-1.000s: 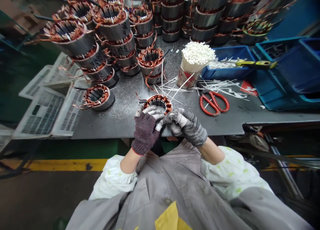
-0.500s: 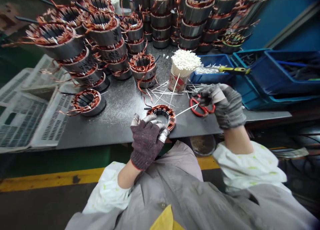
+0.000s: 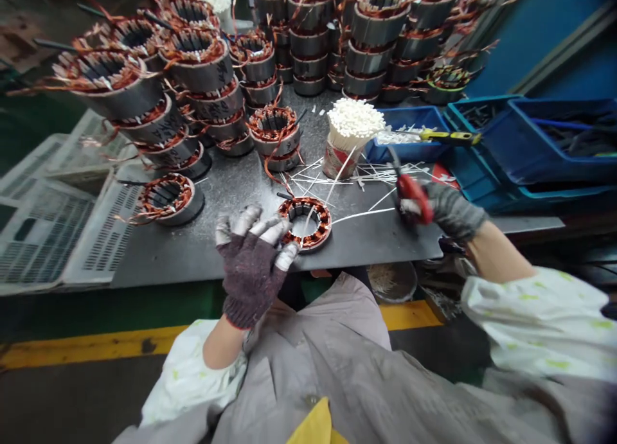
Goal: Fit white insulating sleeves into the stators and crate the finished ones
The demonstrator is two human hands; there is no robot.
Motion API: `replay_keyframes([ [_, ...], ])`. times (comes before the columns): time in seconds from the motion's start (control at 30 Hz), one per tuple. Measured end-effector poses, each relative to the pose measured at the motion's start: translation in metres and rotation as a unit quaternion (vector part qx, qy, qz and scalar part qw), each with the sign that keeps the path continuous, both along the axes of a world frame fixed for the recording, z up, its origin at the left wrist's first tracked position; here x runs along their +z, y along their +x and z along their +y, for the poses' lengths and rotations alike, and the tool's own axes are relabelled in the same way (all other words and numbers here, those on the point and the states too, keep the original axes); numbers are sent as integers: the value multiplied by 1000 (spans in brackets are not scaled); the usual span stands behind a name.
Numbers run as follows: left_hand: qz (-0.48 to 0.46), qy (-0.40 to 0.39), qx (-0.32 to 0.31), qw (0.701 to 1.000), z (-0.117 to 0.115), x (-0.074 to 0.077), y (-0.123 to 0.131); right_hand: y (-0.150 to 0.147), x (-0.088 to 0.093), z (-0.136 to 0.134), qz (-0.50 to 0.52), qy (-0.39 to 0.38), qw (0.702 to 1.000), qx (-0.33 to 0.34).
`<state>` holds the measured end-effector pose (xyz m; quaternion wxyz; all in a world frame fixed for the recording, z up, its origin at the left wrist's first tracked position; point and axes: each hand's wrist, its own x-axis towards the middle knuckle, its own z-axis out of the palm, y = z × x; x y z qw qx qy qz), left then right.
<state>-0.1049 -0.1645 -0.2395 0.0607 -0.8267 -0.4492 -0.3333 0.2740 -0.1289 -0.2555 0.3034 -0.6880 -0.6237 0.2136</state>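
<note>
- Several white crates [image 3: 91, 238] stand at far left, beside the table [image 3: 168, 264].
- Tall stacks [image 3: 193, 71] of copper-wound coils rise behind, leaning loose wire ends outward.
- One lone coil [image 3: 186, 206] sits on the table in front of them.
- The left hand [image 3: 250, 264], gloved in dark purple with white-wrapped fingertips, is spread wide, gripping nothing; its thumb and index are at the ring's left edge, and whether they touch it I cannot tell.
- A short stack [image 3: 274, 139] of two coils stands behind the ring.
- The ring [image 3: 321, 235] lies flat near the table's front edge, between the hands.
- A cup [image 3: 337, 158] packed with white sticks [image 3: 355, 117] stands beyond it, loose strands around its foot.
- One white cord [image 3: 361, 214] runs from the ring's right side toward the scissors; blur hides whether they meet.
- Red-handled scissors [image 3: 415, 196] are in the right hand [image 3: 453, 211], grey-gloved, its fingers curled around the handles.
- A blue bin [image 3: 400, 153], a yellow-handled tool [image 3: 448, 135] across it, and larger bins [image 3: 563, 129] end the row.
</note>
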Motion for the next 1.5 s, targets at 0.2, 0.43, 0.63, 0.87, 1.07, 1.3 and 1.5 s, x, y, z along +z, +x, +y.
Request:
replay_keyframes([
  [0.2, -19, -88, -70, 993, 17, -20, 15, -25, -20, -47, -1, 0, 1000, 22],
  [0.43, -53, -119, -67, 989, 24, -22, 4, -86, -25, -39, -208, 44, 969, 124],
  [0.63, -77, -106, -60, 990, 20, -25, 8, -109, -16, -21, -210, 19, 961, 177],
  [0.87, -91, -107, -50, 989, 17, -24, 10, -87, 1, -33, -246, -153, 941, 177],
  [1.07, -93, -89, -34, 991, 14, -29, 14, -105, 2, -24, -271, -125, 951, 82],
  [1.3, -134, -81, -23, 987, 6, -32, 13, -103, 10, -28, -270, -127, 948, 115],
  [1.5, -206, -163, 56, 963, 3, -28, 9, -107, 24, -47, -250, -47, 946, 200],
])
